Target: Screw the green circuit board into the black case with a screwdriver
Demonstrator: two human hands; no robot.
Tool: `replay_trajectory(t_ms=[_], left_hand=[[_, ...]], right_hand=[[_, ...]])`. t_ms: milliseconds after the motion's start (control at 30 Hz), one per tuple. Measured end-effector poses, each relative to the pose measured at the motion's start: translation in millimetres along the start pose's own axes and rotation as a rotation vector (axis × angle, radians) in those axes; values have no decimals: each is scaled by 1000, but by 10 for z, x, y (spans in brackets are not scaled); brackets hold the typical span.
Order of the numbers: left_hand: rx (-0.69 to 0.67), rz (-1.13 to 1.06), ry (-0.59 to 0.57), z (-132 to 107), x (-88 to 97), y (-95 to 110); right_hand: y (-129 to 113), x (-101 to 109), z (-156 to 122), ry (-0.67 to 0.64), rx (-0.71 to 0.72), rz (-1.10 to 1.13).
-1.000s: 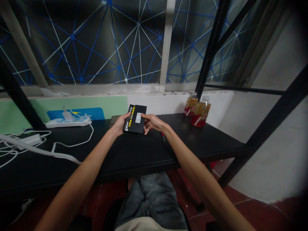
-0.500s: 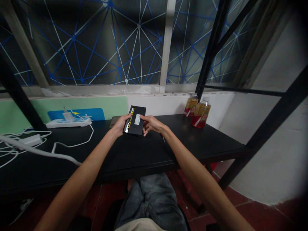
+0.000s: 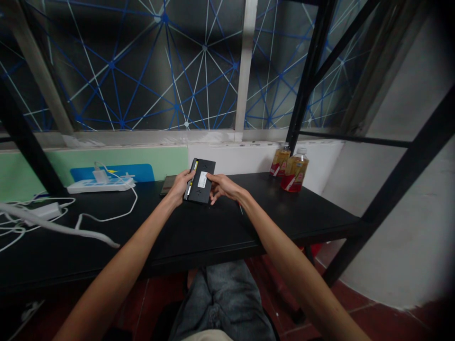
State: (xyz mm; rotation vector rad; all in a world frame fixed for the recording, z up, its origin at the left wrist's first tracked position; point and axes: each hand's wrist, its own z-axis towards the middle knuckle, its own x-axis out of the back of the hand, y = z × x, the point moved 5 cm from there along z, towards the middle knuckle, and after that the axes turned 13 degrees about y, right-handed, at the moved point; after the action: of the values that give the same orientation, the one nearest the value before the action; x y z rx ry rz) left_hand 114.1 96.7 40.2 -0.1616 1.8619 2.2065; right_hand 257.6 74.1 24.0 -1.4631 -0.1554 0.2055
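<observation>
A flat black network switch is held tilted above the black desk, its underside with a white label turned toward me. Yellow ports run along its left edge, only a narrow strip of them showing. My left hand grips that port edge, thumb on the near face and fingers hidden behind. On the opposite side, my right hand pinches the switch, its thumb beside the label and its other fingers curled under the edge. Behind my left hand a dark flat object lies on the desk, partly covered.
Two drink bottles with red labels stand at the desk's back right. A white power strip with a plugged-in charger lies at the back left, with tangled white cables. Black frame posts rise at both sides, before a patterned window.
The switch has turned in my hands, so its yellow port edge shows less and its underside faces me more. Both hands keep their hold. The whole view has shifted slightly.
</observation>
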Motion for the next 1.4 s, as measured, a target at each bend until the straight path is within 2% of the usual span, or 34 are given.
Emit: replay_trajectory(t_ms=[467, 700, 967, 1267, 1400], left_hand=[[-118, 20, 49, -4, 9, 38], [-85, 20, -6, -39, -27, 59], [0, 55, -42, -30, -12, 21], [-25, 99, -76, -52, -15, 23], [-87, 131, -81, -90, -33, 77]], right_hand=[[-17, 3, 2, 9, 6, 5], [-39, -7, -27, -19, 27, 3], [55, 62, 11, 79, 12, -305], [103, 96, 89, 210, 245, -387], [143, 48, 97, 221, 261, -370]])
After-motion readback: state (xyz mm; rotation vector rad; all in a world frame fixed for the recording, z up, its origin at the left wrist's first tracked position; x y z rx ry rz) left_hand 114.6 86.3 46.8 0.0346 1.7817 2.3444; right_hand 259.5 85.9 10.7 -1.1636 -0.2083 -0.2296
